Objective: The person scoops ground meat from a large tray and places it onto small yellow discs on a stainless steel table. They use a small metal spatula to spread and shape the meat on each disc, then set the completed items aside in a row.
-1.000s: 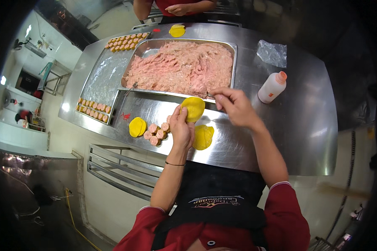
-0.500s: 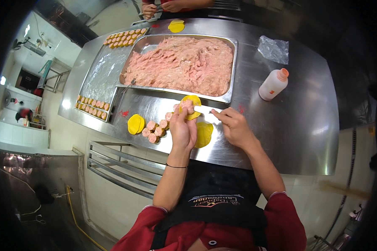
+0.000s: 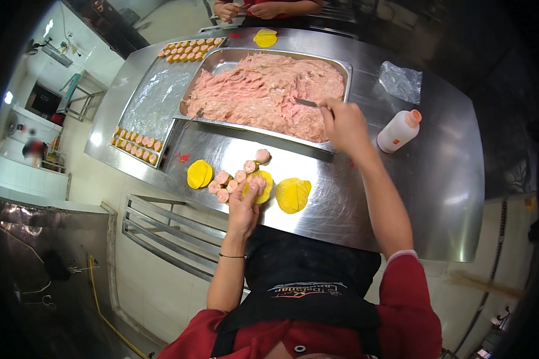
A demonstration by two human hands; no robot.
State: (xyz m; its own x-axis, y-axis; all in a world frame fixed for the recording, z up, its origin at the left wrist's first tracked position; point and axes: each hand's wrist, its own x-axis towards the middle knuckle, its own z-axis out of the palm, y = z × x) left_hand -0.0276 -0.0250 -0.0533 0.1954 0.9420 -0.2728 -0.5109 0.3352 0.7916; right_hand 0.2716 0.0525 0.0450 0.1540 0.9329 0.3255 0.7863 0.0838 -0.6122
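The left hand [image 3: 245, 206] pinched a yellow wrapper [image 3: 262, 184]; the right hand [image 3: 341, 122] gripped a spatula [image 3: 307, 103]. Filling could be dropped on the table [image 3: 365, 203].

A round yellow wrapper [image 3: 261, 185] is held flat at the steel table's edge, while a thin metal spatula [image 3: 306, 103] is dipped into pink minced filling [image 3: 263, 93].

Single view: head cam, worn, looking steeply down and forward over the person's own chest onto the steel bench [image 3: 401, 197]. Fisheye, so bench edges bow and the corners go black. Forearms enter from the bottom edge. Bench fills mid-frame at arm's reach, meat tray [image 3: 263, 90] beyond it. Far edge at top catches another person's hands [image 3: 245, 9]. Left side shows floor and a side room. No second view to overlap.
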